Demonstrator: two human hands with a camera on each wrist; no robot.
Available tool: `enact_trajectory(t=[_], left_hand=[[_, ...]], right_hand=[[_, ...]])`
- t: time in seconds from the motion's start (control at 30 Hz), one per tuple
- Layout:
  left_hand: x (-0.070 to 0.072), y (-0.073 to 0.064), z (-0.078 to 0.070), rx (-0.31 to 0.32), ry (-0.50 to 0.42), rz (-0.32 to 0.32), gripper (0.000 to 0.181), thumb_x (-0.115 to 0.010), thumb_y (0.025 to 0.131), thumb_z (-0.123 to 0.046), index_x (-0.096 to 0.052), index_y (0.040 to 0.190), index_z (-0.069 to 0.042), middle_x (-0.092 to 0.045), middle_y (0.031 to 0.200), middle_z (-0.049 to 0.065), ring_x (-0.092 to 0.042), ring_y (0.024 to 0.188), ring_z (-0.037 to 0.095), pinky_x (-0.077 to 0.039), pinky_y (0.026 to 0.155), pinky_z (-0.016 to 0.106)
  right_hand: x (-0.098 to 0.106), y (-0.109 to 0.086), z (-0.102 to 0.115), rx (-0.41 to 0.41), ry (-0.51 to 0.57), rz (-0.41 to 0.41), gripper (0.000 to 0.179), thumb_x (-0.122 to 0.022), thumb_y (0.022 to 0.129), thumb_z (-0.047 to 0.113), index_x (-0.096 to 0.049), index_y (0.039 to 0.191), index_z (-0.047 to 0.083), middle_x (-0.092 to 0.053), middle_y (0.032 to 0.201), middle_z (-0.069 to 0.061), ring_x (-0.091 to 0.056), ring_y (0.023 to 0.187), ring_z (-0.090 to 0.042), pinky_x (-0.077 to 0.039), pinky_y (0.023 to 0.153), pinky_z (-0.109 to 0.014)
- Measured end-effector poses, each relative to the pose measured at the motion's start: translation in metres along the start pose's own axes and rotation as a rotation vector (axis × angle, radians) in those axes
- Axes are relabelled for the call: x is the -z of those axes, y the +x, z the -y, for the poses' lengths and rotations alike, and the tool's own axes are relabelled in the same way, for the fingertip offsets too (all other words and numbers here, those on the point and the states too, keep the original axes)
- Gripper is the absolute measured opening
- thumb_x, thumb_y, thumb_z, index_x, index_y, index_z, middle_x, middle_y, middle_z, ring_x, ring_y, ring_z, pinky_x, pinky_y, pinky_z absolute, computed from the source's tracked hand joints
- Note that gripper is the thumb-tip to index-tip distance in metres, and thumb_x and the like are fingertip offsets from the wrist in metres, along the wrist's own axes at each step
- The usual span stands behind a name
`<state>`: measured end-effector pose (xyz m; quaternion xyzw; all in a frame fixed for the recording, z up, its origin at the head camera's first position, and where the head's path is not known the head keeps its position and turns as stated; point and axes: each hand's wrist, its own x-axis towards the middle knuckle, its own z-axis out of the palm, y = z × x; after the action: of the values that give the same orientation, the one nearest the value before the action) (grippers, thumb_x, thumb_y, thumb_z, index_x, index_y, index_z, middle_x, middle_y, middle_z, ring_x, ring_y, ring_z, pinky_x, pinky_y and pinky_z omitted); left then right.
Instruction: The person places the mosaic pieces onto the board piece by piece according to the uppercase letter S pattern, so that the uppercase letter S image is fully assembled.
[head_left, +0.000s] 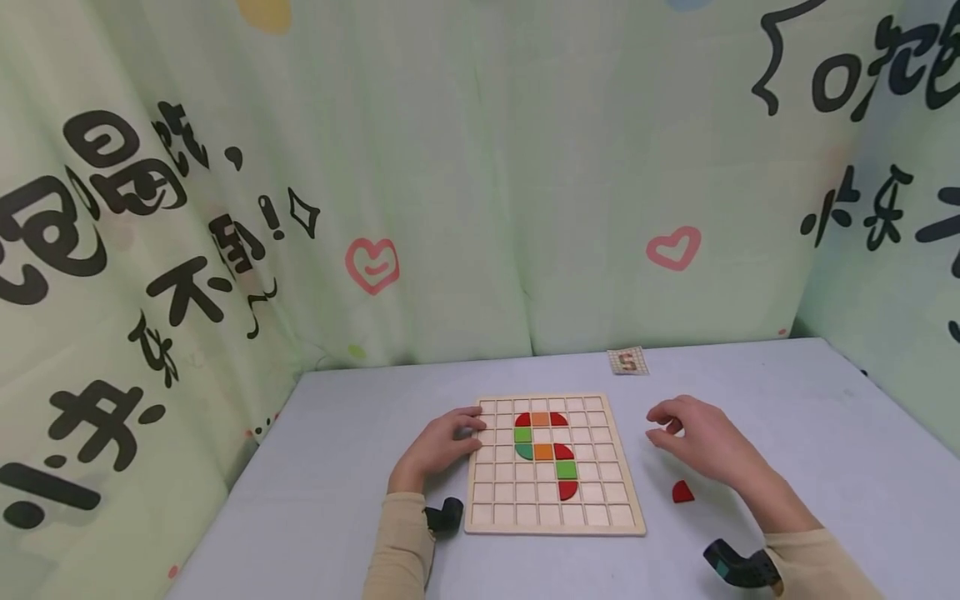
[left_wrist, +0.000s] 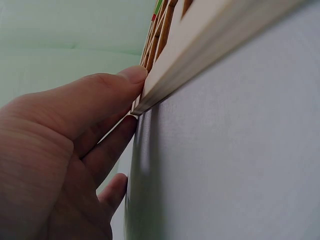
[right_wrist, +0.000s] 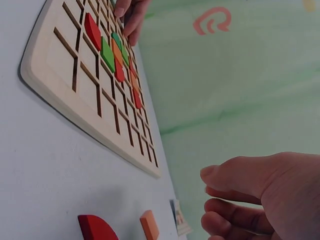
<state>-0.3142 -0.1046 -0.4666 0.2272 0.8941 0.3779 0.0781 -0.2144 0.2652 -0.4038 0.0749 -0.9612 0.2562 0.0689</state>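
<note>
A wooden grid board (head_left: 510,521) lies on the table and bears several red, orange, green and teal pieces in an S-like pattern. My left hand (head_left: 442,446) holds its left edge near the far corner; in the left wrist view the thumb (left_wrist: 132,75) rests on the rim and the other fingers are at its side. To the right of the board, my right hand (head_left: 701,437) hovers above the table with bent fingers and nothing visible between them. Nearby lie a red quarter-circle piece (head_left: 682,492) and an orange piece (right_wrist: 149,225), the latter hidden in the head view.
A small card (head_left: 628,361) with an S-like pattern lies by the table's back edge. Printed curtains (head_left: 525,208) hang behind and beside the white table (head_left: 337,500). A black device is worn on each wrist.
</note>
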Motion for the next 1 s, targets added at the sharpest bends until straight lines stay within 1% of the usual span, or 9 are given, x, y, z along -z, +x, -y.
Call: enact_trajectory(t=[0.13,0.23,0.33,0.5,0.63,0.8,0.9,1.0], left_hand=[[0.0,0.001,0.0,0.004,0.01,-0.002,0.028,-0.067,0.092,-0.014,-0.067,0.119,-0.009,-0.048,0.147,0.005,-0.036,0.14,0.03,-0.031,0.114,0.049],[0.0,0.001,-0.001,0.01,0.013,-0.001,0.028,-0.067,0.092,-0.014,-0.067,0.12,-0.009,-0.047,0.148,0.004,-0.036,0.141,0.03,-0.031,0.114,0.048],[0.001,0.001,-0.002,0.005,0.009,-0.003,0.028,-0.067,0.092,-0.013,-0.067,0.119,-0.008,-0.048,0.147,0.005,-0.036,0.14,0.031,-0.031,0.114,0.049],[0.0,0.002,-0.003,0.023,-0.005,-0.007,0.027,-0.067,0.092,-0.014,-0.068,0.118,-0.009,-0.048,0.147,0.004,-0.036,0.141,0.03,-0.031,0.114,0.048],[0.0,0.001,-0.004,0.025,0.0,-0.006,0.027,-0.067,0.092,-0.014,-0.068,0.119,-0.009,-0.048,0.147,0.004,-0.036,0.141,0.03,-0.031,0.114,0.049],[0.0,0.0,-0.004,0.019,0.008,-0.001,0.028,-0.067,0.092,-0.014,-0.067,0.119,-0.008,-0.048,0.147,0.005,-0.036,0.14,0.03,-0.031,0.114,0.049],[-0.001,0.001,-0.002,0.014,0.011,-0.002,0.028,-0.067,0.092,-0.014,-0.067,0.119,-0.008,-0.048,0.147,0.006,-0.036,0.14,0.031,-0.031,0.114,0.049],[-0.001,0.001,-0.001,0.019,0.011,-0.002,0.028,-0.067,0.092,-0.015,-0.067,0.119,-0.009,-0.048,0.147,0.005,-0.036,0.14,0.03,-0.031,0.114,0.048]], right_hand=[[0.004,0.002,-0.01,-0.022,-0.001,0.027,0.031,-0.074,0.085,0.015,-0.068,0.107,-0.004,-0.065,0.1,-0.015,-0.059,0.085,-0.025,-0.053,0.068,-0.037],[0.006,0.003,-0.018,-0.055,-0.003,0.051,0.032,-0.072,0.085,0.014,-0.066,0.109,-0.006,-0.065,0.1,-0.017,-0.059,0.086,-0.027,-0.054,0.069,-0.039],[0.006,0.004,-0.026,-0.087,-0.004,0.074,0.034,-0.072,0.085,0.014,-0.064,0.111,-0.008,-0.064,0.101,-0.019,-0.059,0.088,-0.029,-0.056,0.071,-0.041],[0.003,0.006,-0.036,-0.12,-0.005,0.1,0.038,-0.074,0.085,0.015,-0.063,0.112,-0.009,-0.063,0.102,-0.02,-0.059,0.088,-0.031,-0.057,0.073,-0.043],[0.0,0.006,-0.043,-0.146,-0.005,0.123,0.042,-0.073,0.086,0.017,-0.061,0.116,-0.01,-0.062,0.106,-0.022,-0.058,0.09,-0.032,-0.056,0.076,-0.045],[-0.007,0.005,-0.05,-0.132,-0.018,0.126,0.046,-0.072,0.085,0.016,-0.059,0.122,-0.009,-0.06,0.112,-0.026,-0.057,0.093,-0.033,-0.054,0.082,-0.05],[-0.012,0.003,-0.052,-0.117,-0.012,0.119,0.049,-0.073,0.085,0.016,-0.057,0.126,-0.008,-0.058,0.119,-0.029,-0.056,0.1,-0.039,-0.052,0.087,-0.055],[-0.016,0.003,-0.052,-0.104,0.0,0.133,0.054,-0.072,0.086,0.015,-0.053,0.132,-0.007,-0.054,0.127,-0.031,-0.054,0.11,-0.044,-0.048,0.092,-0.059]])
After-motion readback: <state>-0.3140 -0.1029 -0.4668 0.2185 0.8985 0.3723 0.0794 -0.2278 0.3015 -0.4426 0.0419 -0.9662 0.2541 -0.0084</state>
